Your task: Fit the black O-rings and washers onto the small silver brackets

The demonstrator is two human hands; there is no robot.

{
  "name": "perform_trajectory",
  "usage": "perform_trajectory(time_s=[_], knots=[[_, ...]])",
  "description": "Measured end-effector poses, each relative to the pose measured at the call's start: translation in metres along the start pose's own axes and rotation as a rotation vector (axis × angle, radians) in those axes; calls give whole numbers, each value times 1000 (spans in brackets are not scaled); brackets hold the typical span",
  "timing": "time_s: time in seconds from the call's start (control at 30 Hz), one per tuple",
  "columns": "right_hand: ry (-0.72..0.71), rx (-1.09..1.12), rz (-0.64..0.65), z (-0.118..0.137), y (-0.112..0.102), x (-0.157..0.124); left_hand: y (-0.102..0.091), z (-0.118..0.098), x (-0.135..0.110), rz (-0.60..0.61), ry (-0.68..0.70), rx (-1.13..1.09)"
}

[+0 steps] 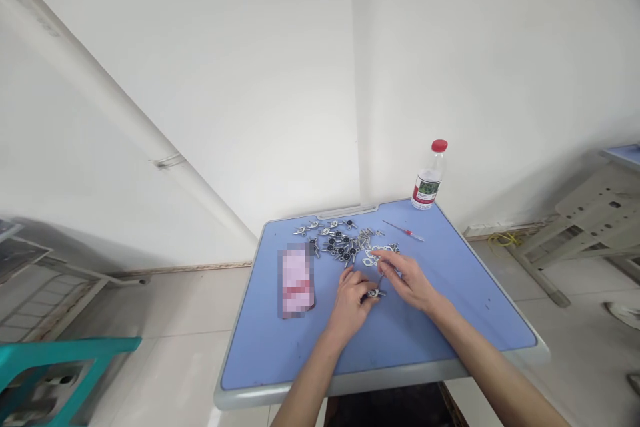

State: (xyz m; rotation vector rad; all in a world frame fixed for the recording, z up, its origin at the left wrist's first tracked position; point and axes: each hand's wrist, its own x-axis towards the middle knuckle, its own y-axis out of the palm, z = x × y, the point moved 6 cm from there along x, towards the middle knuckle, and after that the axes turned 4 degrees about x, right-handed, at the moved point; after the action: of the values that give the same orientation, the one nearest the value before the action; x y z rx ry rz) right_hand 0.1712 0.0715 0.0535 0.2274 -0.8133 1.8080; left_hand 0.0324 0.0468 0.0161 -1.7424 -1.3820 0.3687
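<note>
My left hand (353, 301) rests on the blue table (450, 320) with its fingers pinched on a small metal part (374, 293). My right hand (406, 277) lies just to the right of it, fingers stretched toward a pile of several small metal parts (345, 240) spread across the far middle of the table. Its fingertips touch the near edge of that pile, and I cannot make out anything held in them.
A thin red-handled screwdriver (404, 230) lies behind the pile. A plastic bottle with a red cap (429, 178) stands at the far right corner. A pink blurred flat object (297, 280) lies left of my hands. A teal stool (55, 373) is on the floor at left.
</note>
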Motion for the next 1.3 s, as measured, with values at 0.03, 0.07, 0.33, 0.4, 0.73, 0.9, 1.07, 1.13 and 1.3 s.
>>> perform_trajectory(time_s=[0.03, 0.07, 0.33, 0.4, 0.73, 0.9, 1.07, 1.13, 1.3], knots=[[16, 5, -23, -3, -2, 0, 0, 0, 0, -3, -3, -3], [33, 11, -47, -5, -4, -1, 0, 1, 1, -3, -7, -5], [108, 70, -114, -14, -13, -3, -3, -2, 1, -13, -13, 6], [99, 76, -86, -11, -10, -2, -4, -4, 1, -22, -9, 22], [35, 57, -70, -4, -5, -2, -7, -7, 1, -12, -15, 67], [27, 72, -62, -6, -5, -2, -10, -7, 1, -14, -85, 55], [21, 79, -3, -5, 0, -2, -9, -6, 3, 18, -112, 44], [15, 79, 4, -5, 1, -2, -9, -5, 3, 25, -117, 32], [6, 61, -7, -2, -1, -1, -7, -2, 2, 27, -132, -8]])
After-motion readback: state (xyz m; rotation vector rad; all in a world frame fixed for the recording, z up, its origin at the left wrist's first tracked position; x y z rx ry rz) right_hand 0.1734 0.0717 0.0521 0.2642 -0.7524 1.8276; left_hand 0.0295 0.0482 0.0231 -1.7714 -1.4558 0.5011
